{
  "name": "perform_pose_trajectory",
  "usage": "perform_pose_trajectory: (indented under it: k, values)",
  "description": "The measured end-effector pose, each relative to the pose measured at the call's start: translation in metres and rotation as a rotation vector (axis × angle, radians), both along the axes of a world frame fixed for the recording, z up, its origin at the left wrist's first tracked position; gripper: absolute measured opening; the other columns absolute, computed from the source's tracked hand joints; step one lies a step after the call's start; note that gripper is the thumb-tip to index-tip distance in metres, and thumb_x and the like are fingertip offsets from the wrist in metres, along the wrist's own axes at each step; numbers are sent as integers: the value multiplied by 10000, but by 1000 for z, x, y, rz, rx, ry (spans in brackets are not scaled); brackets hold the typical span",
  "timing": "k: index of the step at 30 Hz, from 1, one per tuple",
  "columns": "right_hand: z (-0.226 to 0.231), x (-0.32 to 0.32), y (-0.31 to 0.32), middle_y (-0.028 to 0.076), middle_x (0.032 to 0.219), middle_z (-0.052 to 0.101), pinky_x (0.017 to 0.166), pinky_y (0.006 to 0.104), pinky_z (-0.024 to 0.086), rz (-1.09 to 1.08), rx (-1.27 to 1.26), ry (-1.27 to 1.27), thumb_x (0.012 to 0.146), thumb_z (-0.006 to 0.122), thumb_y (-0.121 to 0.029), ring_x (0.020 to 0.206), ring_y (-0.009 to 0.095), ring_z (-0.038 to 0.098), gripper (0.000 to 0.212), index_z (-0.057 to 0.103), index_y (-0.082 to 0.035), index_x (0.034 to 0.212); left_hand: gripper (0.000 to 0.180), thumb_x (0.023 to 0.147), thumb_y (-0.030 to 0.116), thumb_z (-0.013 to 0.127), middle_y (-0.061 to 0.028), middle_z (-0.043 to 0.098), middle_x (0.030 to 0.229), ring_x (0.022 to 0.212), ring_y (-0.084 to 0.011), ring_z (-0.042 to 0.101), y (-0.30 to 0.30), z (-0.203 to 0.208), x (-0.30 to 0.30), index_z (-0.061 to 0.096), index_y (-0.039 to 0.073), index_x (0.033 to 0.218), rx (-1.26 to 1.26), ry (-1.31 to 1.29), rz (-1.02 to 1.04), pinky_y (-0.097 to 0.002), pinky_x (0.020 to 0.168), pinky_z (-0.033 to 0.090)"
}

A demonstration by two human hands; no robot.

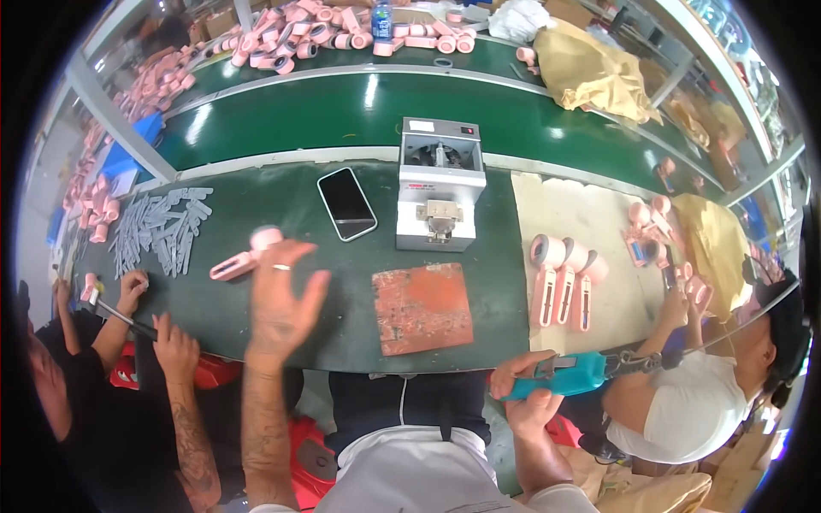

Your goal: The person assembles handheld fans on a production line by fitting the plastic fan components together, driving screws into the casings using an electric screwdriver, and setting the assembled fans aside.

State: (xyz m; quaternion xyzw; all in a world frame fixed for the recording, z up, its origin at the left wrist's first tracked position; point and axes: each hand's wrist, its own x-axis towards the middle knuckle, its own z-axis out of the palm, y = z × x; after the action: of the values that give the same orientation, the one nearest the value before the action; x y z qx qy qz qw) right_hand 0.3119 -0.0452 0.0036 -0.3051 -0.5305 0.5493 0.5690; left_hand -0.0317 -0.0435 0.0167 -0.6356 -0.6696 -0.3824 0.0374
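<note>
A dark green worktable [359, 269] carries a grey box-shaped machine [440, 184], the landmark here. Directly behind it runs a glossy green conveyor [282, 120]; beyond that, a heap of pink parts [299, 36] fills a ledge. Left of the machine lies a phone [347, 203] with a dark screen, and farther left a pile of grey strips [162, 229]. In front is a worn red mat [423, 309]; to the right, a brown paper sheet [534, 205] bears three pink devices [566, 292] in a row. Co-workers sit to the far left [94, 410] and far right [688, 410].

The machine has a white label [421, 126] and red lettering, too small to read. Behind it, a bottle [381, 27] wears a blue label.

The wearer's left hand [286, 295], left of the machine, is open with fingers spread, beside a pink device [231, 267]; whether they touch is unclear. The right hand [528, 402], in front and to the right, has its fingers wrapped around a teal power tool [577, 374] attached to a cable.
</note>
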Motion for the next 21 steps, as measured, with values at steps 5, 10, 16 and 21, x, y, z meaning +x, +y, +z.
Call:
perform_pose_trajectory:
  k: [5,10,16,21]
  values:
    - [3,-1,-2,91,710,596,565,314,489,-13,-79,53,885,712,-652,615,192,594,740,556,42,1092,365,925,376,731,-161,688,1017,998,-356,667,79,-15,175,668,43,1058,-250,-344,-547,-464,875,538]
    - [-3,8,-8,95,731,608,590,310,489,1,-93,18,876,716,-664,645,199,611,778,563,58,1123,601,937,549,606,-184,693,1135,1094,-365,653,145,-45,262,652,-7,1162,-586,-192,-546,-466,944,518]
    - [-4,24,-8,89,709,564,547,322,466,-105,-64,-85,893,670,-696,594,193,555,785,528,47,1105,371,887,375,679,-137,661,980,978,-365,659,143,-56,261,664,77,1107,-407,-274,-389,-506,857,516]
    - [-5,31,4,86,818,626,642,304,482,-91,-109,-88,888,732,-629,732,181,617,754,577,54,1167,206,826,165,746,-98,628,895,901,-346,655,107,-34,203,688,103,1014,-64,-345,-454,-474,788,526]
